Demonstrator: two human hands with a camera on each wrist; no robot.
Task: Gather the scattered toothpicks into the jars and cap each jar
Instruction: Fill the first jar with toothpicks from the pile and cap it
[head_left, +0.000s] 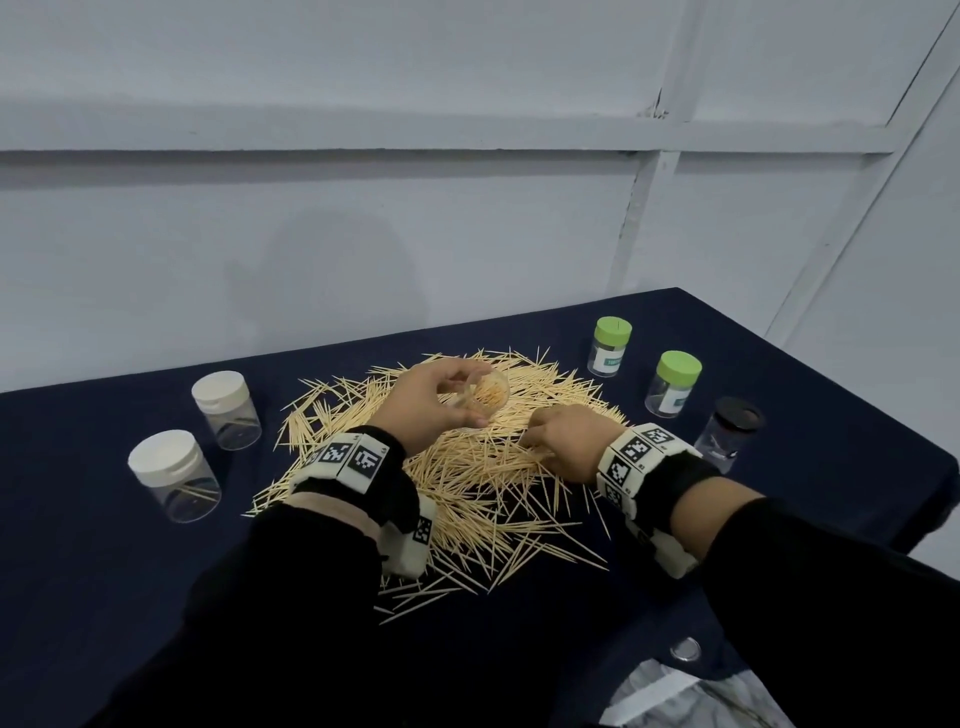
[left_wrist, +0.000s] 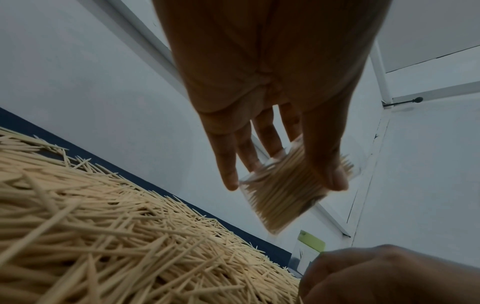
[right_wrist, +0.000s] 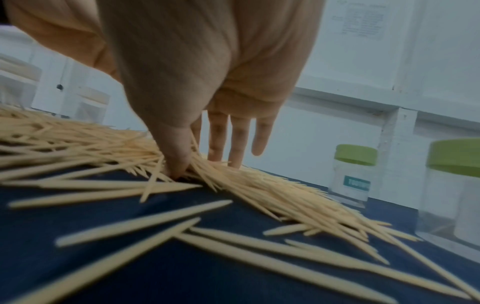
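A wide pile of toothpicks (head_left: 467, 483) covers the middle of the dark blue table (head_left: 78, 467). My left hand (head_left: 447, 402) grips a clear uncapped jar (left_wrist: 283, 197), tilted above the pile and packed with toothpicks; thumb and fingers curl round its wall. To its right, my right hand (head_left: 543, 449) is down on the pile. In the right wrist view its thumb (right_wrist: 179, 162) and forefinger pinch a bunch of toothpicks (right_wrist: 259, 191) against the cloth, and the other fingers reach straight down to the pile.
Two white-capped jars (head_left: 226, 410) (head_left: 174, 475) stand at the left, the nearer one with a few toothpicks inside. Two green-capped jars (head_left: 610, 345) (head_left: 672, 382) and a black-capped jar (head_left: 730, 434) stand at the right. The wall runs close behind the table.
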